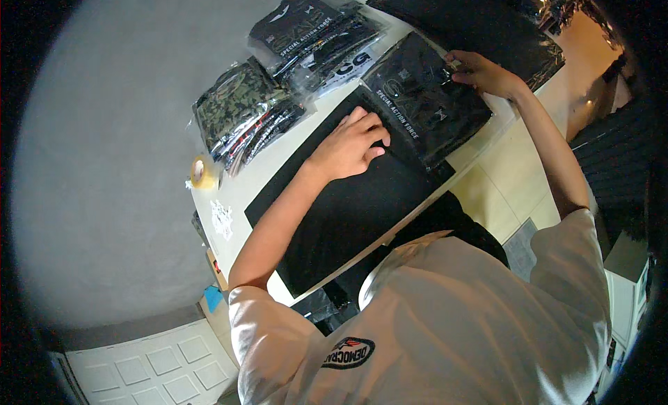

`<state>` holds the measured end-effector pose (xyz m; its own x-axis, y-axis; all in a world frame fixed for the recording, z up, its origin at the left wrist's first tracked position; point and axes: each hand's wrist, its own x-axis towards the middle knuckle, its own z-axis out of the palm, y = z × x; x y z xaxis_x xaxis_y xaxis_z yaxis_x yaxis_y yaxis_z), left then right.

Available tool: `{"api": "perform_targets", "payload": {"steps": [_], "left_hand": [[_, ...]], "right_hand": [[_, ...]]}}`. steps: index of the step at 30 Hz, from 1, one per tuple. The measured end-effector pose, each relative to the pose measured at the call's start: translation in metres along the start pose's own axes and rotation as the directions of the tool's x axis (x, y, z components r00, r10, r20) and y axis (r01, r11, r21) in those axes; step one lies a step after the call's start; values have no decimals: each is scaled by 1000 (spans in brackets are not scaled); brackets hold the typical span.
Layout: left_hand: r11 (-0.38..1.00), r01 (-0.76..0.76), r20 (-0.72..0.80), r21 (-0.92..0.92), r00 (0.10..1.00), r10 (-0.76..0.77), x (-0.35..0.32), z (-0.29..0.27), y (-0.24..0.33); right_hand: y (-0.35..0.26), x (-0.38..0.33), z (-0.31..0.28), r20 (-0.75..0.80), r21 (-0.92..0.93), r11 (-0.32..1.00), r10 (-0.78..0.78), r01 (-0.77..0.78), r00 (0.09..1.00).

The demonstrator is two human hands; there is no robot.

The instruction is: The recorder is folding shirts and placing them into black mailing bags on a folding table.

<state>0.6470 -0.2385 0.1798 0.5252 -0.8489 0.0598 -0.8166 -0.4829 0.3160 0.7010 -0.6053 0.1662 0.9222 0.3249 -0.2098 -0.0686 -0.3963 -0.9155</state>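
Note:
A black folded shirt in a clear plastic bag point(426, 92), with pale printing on its front, lies at the upper right of the worktable. My right hand point(480, 72) pinches the far right edge of that bag between thumb and fingers. Under the bag's near left side spreads a flat black cloth point(355, 210), seemingly a garment, along the table's front edge. My left hand point(351, 147) rests palm down on this cloth, its bent fingers apart and nothing seen in them. The fingertips are partly hidden.
Bagged dark shirts point(296, 29) and a bagged camouflage garment pile point(240, 106) line the table's far left side. A tape roll point(202, 172) sits at the left edge beside white scraps point(221, 219). Another black plastic-covered stack point(480, 29) lies at the back right.

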Motion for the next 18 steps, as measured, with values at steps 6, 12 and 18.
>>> {"api": "perform_targets", "payload": {"steps": [6, 12, 18], "left_hand": [[999, -42, -59, -15, 997, 41, 5, 8, -1], [1000, 20, 24, 15, 1000, -20, 6, 3, 6], [992, 0, 33, 129, 999, -4, -3, 2, 7]], "right_hand": [[34, 19, -6, 63, 98, 989, -117, 111, 991], [32, 18, -1, 58, 155, 977, -154, 143, 986], [12, 9, 10, 31, 120, 993, -8, 5, 999]]}}
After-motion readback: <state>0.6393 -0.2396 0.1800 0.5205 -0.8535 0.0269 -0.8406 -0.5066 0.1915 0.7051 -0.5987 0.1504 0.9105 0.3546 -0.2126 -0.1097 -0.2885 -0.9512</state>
